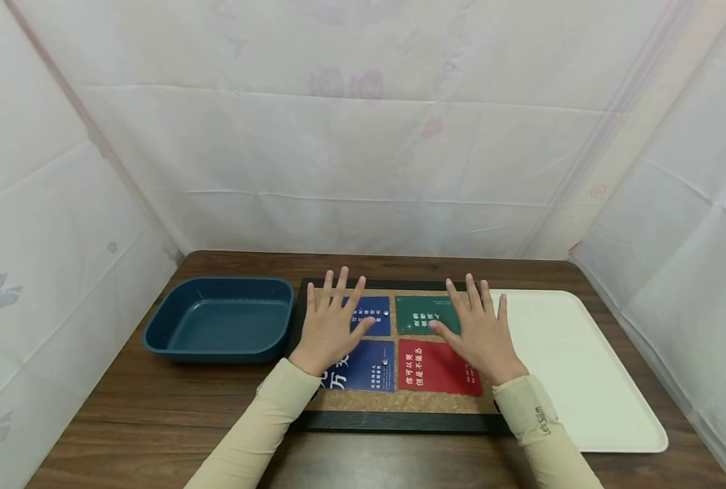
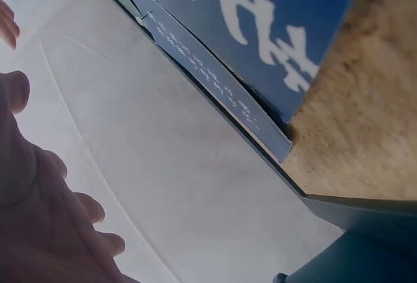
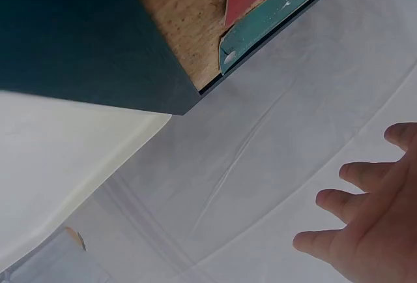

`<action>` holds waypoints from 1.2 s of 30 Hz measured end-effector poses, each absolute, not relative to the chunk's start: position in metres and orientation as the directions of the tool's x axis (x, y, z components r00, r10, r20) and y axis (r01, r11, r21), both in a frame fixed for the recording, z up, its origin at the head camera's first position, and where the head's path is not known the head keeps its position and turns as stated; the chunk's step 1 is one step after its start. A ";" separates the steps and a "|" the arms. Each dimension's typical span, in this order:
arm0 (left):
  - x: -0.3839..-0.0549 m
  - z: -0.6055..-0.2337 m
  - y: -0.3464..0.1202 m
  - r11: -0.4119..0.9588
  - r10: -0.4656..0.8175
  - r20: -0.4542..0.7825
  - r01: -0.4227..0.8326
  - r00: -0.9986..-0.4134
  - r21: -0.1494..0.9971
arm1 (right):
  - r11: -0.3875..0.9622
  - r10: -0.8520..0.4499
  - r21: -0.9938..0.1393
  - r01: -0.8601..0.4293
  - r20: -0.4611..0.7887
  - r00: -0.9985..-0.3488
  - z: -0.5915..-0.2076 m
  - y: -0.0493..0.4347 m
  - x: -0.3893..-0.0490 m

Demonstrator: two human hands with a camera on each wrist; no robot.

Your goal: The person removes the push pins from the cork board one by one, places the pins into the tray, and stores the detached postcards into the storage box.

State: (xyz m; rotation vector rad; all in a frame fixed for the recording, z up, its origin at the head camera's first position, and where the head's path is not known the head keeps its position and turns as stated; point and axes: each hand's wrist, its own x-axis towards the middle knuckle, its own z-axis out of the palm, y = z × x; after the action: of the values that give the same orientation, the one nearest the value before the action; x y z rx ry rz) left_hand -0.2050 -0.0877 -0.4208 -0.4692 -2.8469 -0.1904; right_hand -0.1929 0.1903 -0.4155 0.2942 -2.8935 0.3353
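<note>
A black-framed corkboard point(image 1: 363, 402) lies on the table with several cards on it. Two blue cards, the far one point(image 1: 371, 307) and the near one point(image 1: 371, 367), are on its left half. On the right half are a green card point(image 1: 414, 314) and a red card point(image 1: 439, 367). Small silvery pins show on the blue cards. My left hand point(image 1: 328, 329) is held over the blue cards with its fingers spread, partly hiding them. Spread likewise, my right hand point(image 1: 483, 336) overlaps the right edges of the green and red cards. Neither hand holds anything.
A dark teal tray point(image 1: 219, 356) stands left of the corkboard on the brown wooden table point(image 1: 124, 421). To the right lies a flat white tray point(image 1: 589, 373), next to the board. White patterned sheets point(image 1: 363, 149) hang behind and at both sides.
</note>
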 end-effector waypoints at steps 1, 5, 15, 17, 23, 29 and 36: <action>-0.205 -0.420 -0.087 0.941 0.298 0.257 0.329 -0.919 0.084 | 0.953 -0.171 -0.209 -0.221 0.230 -0.958 -0.415 0.191 -0.193; -0.206 -0.419 -0.085 0.941 0.305 0.228 0.329 -0.925 0.078 | 0.949 -0.162 -0.234 -0.213 0.218 -0.962 -0.413 0.195 -0.196; -0.203 -0.420 -0.074 0.905 0.398 0.174 0.417 -0.901 0.087 | 0.930 -0.174 -0.294 -0.218 0.168 -0.970 -0.408 0.206 -0.196; -0.202 -0.420 -0.072 0.894 0.415 0.155 0.433 -0.897 0.117 | 0.925 -0.188 -0.304 -0.229 0.159 -0.969 -0.407 0.208 -0.196; -0.198 -0.419 -0.063 0.849 0.487 0.091 0.495 -0.869 0.185 | 0.899 -0.231 -0.345 -0.269 0.150 -0.961 -0.405 0.216 -0.196; -0.189 -0.417 -0.053 0.802 0.558 0.083 0.562 -0.826 0.200 | 0.864 -0.229 -0.435 -0.253 0.109 -0.967 -0.406 0.221 -0.196; -0.179 -0.420 -0.041 0.764 0.609 0.062 0.605 -0.791 0.224 | 0.847 -0.219 -0.479 -0.230 0.081 -0.972 -0.406 0.226 -0.196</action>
State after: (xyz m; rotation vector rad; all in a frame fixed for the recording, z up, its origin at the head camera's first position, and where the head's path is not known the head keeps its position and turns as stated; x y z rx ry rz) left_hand -0.1790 -0.0405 -0.4195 -1.0200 -2.9635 -0.3684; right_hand -0.1961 0.2262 -0.4064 0.3644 -2.9964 0.7821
